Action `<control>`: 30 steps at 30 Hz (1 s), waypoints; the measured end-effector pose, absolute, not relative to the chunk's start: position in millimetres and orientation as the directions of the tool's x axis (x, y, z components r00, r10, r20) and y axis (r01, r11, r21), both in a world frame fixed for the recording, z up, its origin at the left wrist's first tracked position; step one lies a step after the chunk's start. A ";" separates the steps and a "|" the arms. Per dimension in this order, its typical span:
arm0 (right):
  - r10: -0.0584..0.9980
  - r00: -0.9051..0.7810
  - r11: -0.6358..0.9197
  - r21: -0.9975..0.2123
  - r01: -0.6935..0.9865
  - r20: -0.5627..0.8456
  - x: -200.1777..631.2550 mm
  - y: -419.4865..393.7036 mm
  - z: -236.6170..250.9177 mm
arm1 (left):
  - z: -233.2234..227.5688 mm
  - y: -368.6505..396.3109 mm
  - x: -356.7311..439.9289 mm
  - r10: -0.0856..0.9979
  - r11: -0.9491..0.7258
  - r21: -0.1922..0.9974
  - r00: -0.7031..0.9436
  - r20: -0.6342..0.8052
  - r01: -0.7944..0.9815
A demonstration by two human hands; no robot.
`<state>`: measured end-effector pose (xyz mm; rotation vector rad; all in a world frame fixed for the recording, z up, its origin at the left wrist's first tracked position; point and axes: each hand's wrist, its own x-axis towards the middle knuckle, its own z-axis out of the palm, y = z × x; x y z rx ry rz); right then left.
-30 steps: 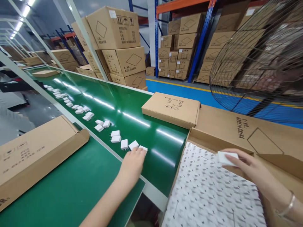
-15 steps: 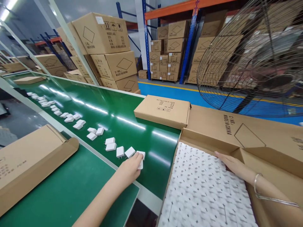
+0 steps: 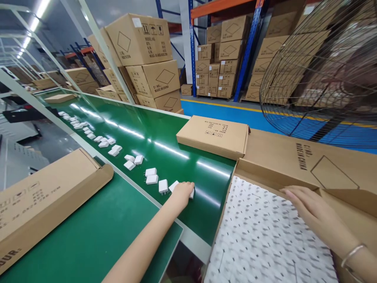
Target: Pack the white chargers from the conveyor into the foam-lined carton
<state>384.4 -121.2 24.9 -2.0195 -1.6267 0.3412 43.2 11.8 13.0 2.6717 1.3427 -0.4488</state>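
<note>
My left hand [image 3: 183, 192] reaches onto the green conveyor belt [image 3: 165, 135] and closes over a white charger [image 3: 192, 193] at the near end of a long row of white chargers [image 3: 151, 176]. My right hand [image 3: 312, 212], a bracelet at its wrist, lies flat with fingers spread over the far right corner of an open carton [image 3: 294, 159]. It holds nothing. The carton is filled with a tight layer of white chargers [image 3: 265, 243].
A flat closed cardboard box [image 3: 215, 135] lies on the belt behind the carton. A folded carton [image 3: 44, 196] rests on the green side table at left. A large wire fan [image 3: 324, 70] stands at right. Stacked cartons [image 3: 147, 59] and pallet racks fill the background.
My right hand held a white charger a second ago, set it into the carton, and now rests empty. My left hand has stayed on the end charger of the row.
</note>
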 end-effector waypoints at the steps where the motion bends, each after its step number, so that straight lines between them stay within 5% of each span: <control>1: 0.961 0.239 -0.120 -0.563 0.818 0.141 376.5 -121.9 30.9 | 14.6 11.0 46.7 0.758 -0.606 -0.023 0.569 -0.319 0.795; 4: 0.961 0.234 -0.069 -0.695 0.716 0.146 348.3 -123.1 47.3 | 20.6 0.6 53.7 0.700 -0.677 0.075 0.672 -0.244 0.732; 8: 0.988 0.156 -0.091 -0.874 0.478 -0.018 314.9 -118.0 59.1 | 22.6 -19.7 57.8 0.657 -0.721 0.245 0.752 -0.052 0.648; 16: 0.998 0.027 -0.065 -0.886 0.460 -0.059 294.7 -109.3 53.2 | 1.2 -28.6 95.3 0.512 -0.820 0.208 0.846 -0.149 0.533; 21: 0.993 0.020 -0.119 -0.921 0.370 -0.120 294.9 -110.7 49.1 | 7.5 -19.7 107.1 0.527 -0.808 0.151 0.813 -0.246 0.569; 25: 0.983 0.053 -0.181 -0.968 0.176 -0.174 287.7 -113.7 53.3 | 29.1 -35.1 82.9 0.621 -0.771 0.388 0.729 0.286 0.505; 27: 0.974 -0.071 -0.217 -0.976 0.008 -0.217 277.1 -116.7 55.0 | 42.1 -52.6 74.4 0.568 -0.818 0.444 0.628 0.532 0.365; 30: 0.888 -0.368 -0.403 -0.851 -0.337 -0.275 256.4 -123.0 52.8 | 53.6 -77.2 73.9 0.442 -0.889 0.416 0.593 0.673 0.190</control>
